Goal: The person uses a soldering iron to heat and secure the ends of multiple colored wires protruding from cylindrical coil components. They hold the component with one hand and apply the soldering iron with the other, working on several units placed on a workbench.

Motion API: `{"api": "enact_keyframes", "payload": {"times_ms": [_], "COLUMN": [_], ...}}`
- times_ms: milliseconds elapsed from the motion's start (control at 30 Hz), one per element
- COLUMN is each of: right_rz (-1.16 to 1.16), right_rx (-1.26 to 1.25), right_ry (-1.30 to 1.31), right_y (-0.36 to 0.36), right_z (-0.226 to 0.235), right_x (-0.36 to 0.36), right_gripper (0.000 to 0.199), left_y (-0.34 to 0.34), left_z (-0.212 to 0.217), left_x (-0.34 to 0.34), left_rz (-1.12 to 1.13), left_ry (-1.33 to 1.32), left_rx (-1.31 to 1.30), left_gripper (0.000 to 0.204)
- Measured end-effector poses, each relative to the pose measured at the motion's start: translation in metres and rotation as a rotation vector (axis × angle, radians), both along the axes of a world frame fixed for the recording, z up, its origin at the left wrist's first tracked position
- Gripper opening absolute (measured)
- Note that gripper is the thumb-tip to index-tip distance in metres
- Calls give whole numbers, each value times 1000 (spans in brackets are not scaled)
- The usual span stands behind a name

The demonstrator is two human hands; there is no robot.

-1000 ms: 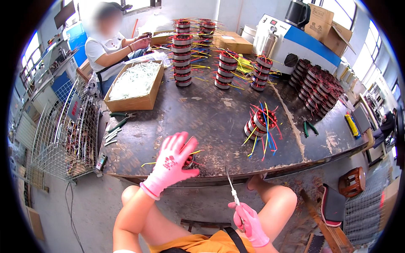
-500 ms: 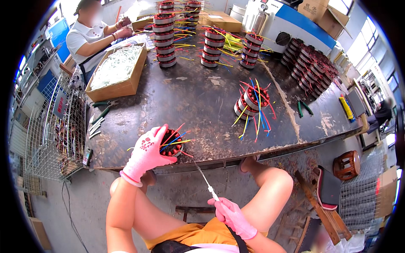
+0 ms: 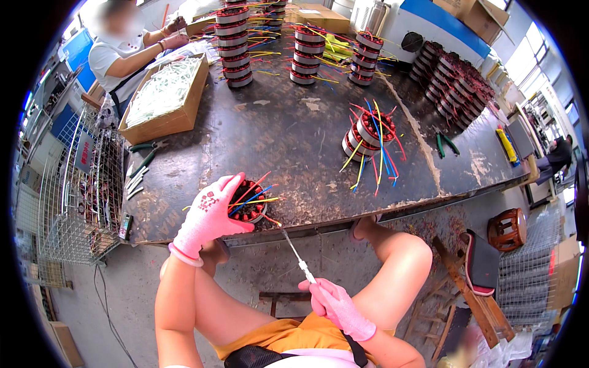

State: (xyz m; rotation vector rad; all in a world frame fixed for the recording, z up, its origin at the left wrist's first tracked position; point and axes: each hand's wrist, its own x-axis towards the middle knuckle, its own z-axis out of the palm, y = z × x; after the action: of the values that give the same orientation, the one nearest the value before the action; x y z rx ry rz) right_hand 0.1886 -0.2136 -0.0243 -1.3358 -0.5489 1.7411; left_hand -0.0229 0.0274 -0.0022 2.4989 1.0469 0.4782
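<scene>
Pink knit glove on the left hand (image 3: 210, 216) with a red printed mark and rolled cuff, matching pink glove on the right hand (image 3: 336, 303), bare forearms, orange shorts, black waist strap

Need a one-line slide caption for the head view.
Gloved left hand steadies a wound stator with coloured leads at the worktable edge; right hand holds a thin needle tool toward it.

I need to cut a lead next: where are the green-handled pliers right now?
In the head view the green-handled pliers lie on the right part of the dark worktable, just right of the wired stator stack and apart from both hands.
</scene>
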Motion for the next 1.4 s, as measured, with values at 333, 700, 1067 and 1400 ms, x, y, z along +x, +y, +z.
{"api": "enact_keyframes", "payload": {"times_ms": [333,700,1067,1400], "right_rz": [16,14,17,16], "right_rx": [-27,-15,-20,-29], "right_ry": [-7,-4,-8,9], "right_y": [1,1,0,2], "right_z": [6,6,2,6], "right_x": [-2,-1,-2,-2], "right_gripper": [29,32,33,29], "left_y": [3,1,0,0], "left_z": [-3,0,0,-2], "left_x": [-4,-1,-1,-2], "left_rz": [-28,5,3,-3], "left_ry": [-27,-5,-8,5], "left_rx": [16,-12,-20,-4], "left_gripper": [96,95,95,96]}}
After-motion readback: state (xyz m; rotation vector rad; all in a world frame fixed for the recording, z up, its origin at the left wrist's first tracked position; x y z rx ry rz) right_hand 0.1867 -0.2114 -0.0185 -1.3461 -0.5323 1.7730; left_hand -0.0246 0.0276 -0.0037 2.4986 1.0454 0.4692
